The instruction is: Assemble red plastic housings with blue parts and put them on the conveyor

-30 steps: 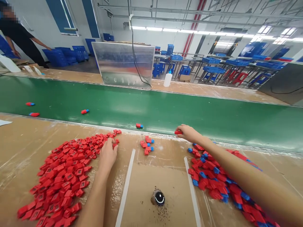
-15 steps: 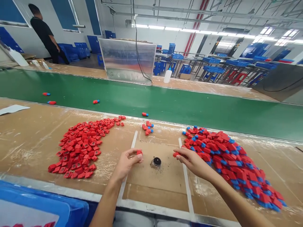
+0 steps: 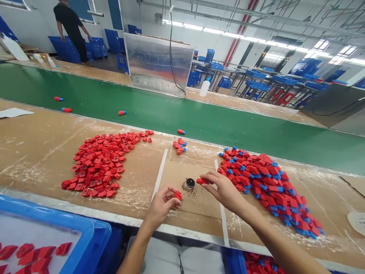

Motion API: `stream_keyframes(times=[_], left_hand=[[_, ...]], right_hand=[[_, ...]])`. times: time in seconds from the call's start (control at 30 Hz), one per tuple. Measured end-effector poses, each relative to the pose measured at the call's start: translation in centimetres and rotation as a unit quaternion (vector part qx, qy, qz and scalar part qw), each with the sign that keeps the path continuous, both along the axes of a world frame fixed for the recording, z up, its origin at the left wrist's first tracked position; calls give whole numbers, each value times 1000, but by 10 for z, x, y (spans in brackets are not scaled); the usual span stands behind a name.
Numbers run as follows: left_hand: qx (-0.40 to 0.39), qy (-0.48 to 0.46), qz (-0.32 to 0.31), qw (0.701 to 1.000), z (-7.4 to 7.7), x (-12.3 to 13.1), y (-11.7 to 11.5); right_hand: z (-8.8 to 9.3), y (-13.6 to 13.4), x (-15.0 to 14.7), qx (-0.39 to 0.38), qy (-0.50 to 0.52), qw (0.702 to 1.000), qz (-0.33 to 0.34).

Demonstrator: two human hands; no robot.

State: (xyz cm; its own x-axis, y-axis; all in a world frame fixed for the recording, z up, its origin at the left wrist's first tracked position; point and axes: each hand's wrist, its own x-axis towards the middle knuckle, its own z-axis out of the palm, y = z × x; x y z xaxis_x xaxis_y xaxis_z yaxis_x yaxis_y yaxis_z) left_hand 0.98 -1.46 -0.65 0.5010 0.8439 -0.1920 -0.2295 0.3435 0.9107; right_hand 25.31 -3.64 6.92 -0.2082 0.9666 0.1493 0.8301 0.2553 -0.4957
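Observation:
My left hand [image 3: 163, 205] pinches a small red piece [image 3: 178, 195] in front of and left of a round black-topped fixture [image 3: 190, 183]. Just right of that fixture, my right hand [image 3: 218, 186] grips another red piece [image 3: 202, 181], its far end hidden by the fingers. A heap of hollow red pieces [image 3: 99, 163] lies on the bench at the left. Red-and-blue pieces [image 3: 270, 186] are piled at the right. A small group of red-and-blue pieces [image 3: 179, 146] sits beyond the fixture.
A green belt [image 3: 148, 108] crosses behind the bench, carrying a few red-and-blue pieces. Blue trays [image 3: 95, 228] stand at the lower left. Across the belt are a metal panel [image 3: 159, 64] and a white bottle [image 3: 204, 88]. A person [image 3: 72, 26] is at the back left.
My right hand has moved left, bringing its red piece beside the fixture. My left hand has moved nearer to me and slightly right. The view has shifted, and the person at the back has turned and moved.

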Motion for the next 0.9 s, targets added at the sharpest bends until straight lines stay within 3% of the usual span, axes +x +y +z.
stream_keyframes(times=[0.2,0.57,0.9], left_hand=[[56,21,-11,998,6,0,1],[89,53,-24,994,5,0,-2],[29,34,-33,998,6,-1,-3]], right_hand=[[4,5,-10,0,-65,997,29],[2,9,-14,-20,-68,996,48],[10,13,-16,4,-69,996,55]])
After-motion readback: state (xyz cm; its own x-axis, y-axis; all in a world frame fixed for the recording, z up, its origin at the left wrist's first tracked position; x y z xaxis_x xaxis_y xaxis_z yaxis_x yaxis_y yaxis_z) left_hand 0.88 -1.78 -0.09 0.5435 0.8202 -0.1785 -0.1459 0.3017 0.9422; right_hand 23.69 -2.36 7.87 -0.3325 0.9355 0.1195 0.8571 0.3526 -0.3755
